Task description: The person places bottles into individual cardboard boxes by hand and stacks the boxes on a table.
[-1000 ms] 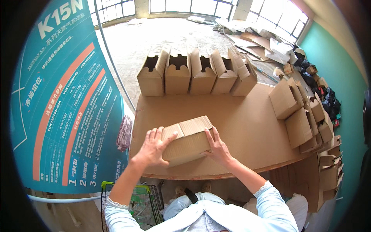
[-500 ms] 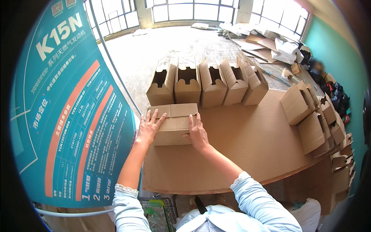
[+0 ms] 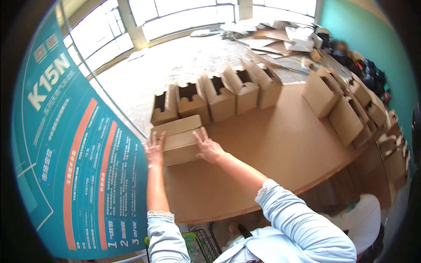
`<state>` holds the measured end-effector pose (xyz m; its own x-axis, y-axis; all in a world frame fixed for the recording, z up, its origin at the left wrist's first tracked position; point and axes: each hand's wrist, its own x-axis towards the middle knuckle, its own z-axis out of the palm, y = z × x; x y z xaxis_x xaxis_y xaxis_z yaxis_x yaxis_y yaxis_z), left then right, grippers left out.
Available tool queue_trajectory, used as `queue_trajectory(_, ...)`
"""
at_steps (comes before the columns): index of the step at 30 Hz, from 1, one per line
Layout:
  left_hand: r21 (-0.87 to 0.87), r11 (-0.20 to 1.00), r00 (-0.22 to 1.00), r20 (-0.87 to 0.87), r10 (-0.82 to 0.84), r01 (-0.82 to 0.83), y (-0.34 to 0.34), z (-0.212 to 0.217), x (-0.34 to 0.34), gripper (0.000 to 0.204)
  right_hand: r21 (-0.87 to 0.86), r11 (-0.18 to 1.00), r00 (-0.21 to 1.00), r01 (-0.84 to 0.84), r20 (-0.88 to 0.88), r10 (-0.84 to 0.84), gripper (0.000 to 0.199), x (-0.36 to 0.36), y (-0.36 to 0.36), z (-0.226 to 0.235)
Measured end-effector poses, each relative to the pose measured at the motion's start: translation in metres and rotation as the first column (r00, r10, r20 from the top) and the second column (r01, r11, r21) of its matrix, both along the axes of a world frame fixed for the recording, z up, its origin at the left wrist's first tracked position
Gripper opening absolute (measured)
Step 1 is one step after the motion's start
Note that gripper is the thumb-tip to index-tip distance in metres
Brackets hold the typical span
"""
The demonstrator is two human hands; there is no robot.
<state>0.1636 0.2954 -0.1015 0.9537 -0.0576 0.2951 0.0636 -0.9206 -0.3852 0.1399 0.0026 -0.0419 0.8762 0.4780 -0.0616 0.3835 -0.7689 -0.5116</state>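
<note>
Closed cardboard box (image 3: 179, 139) sits near the left edge of the brown surface (image 3: 280, 144), just in front of the row of open boxes (image 3: 217, 94). It's plain brown corrugated board, rectangular, longer than tall, w/ the top flap folded flat; a seam line runs along its length where the flap meets the front panel. No tape or label visible from the head view. Its back edge is right by the two leftmost open boxes (touching or a hair apart, can't tell).

Left hand (image 3: 154, 149) lies flat against the box's left end, fingers spread and pointing up/away, palm pressed on the cardboard. Right hand (image 3: 209, 149) is flat against the box's right front corner, fingers splayed likewise. Neither grip is closed around anything: both hands are open, pressing on the box from either side, not curled under it. Box rests on the surface, not lifted.

Both forearms are bare, w/ light blue sleeves (image 3: 298, 223) pushed up past the elbows.

Around it: more folded boxes (image 3: 346, 109) lined along the right side of the surface, a big teal banner (image 3: 66, 153) w/ orange stripes at the person's left, flattened cardboard sheets (image 3: 272, 35) piled on the floor beyond, near the windows.
</note>
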Motion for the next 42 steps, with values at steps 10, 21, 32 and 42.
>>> queue_trajectory(10, -0.248, 0.96, 0.949, 0.311, -0.049, 0.131, -0.08, -0.014, -0.051, 0.061, 0.078, 0.988, 0.983, 0.131, 0.12, -0.14, 0.078, -0.182, -0.336, -0.083)
queue_trajectory(21, -0.664, 0.747, 0.988, -0.135, -0.072, -0.037, -0.316, -0.043, -0.184, 0.079, 0.04, 0.629, 0.37, 0.777, 0.779, -0.506, 0.075, -0.126, -0.718, 0.036)
queue_trajectory(32, -0.781, 0.621, 0.996, -0.086, -0.008, -0.063, -0.309, -0.035, -0.273, 0.043, -0.264, 0.826, 0.847, 0.498, 0.352, -0.398, 0.04, -0.076, -0.733, 0.03)
queue_trajectory(42, -0.793, 0.5, 0.871, -0.076, 0.485, -0.347, -0.165, -0.04, -0.435, 0.033, -0.017, 0.999, 0.978, -0.033, 0.208, 0.035, 0.012, -0.175, -0.463, 0.069)
